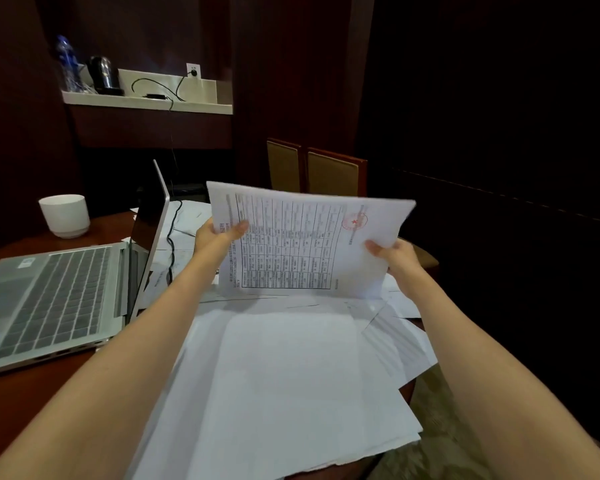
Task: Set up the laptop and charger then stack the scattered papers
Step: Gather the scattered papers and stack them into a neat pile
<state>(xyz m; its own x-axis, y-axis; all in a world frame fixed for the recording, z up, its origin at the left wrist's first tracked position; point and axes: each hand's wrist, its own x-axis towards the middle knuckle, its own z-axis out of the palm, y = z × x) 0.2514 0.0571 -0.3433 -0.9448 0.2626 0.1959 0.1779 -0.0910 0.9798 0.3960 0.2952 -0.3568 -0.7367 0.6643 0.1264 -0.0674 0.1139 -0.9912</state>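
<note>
I hold a bundle of printed papers [302, 240] upright above the table, its lower edge resting on the sheets below. My left hand [219, 237] grips the bundle's left edge with the thumb on its front. My right hand [394, 256] grips its right edge the same way. The top sheet shows a table of text and a red stamp. More white papers [284, 375] lie spread loosely across the table in front of me. An open silver laptop [59, 296] sits at the left. A black charger cable [171, 244] runs behind its screen.
A white cup [65, 214] stands behind the laptop on the brown table [25, 403]. On the back shelf [146, 103] are a kettle [103, 74], a water bottle [66, 62] and a cable plugged into a wall socket [193, 71]. Two chairs [333, 173] stand beyond the table.
</note>
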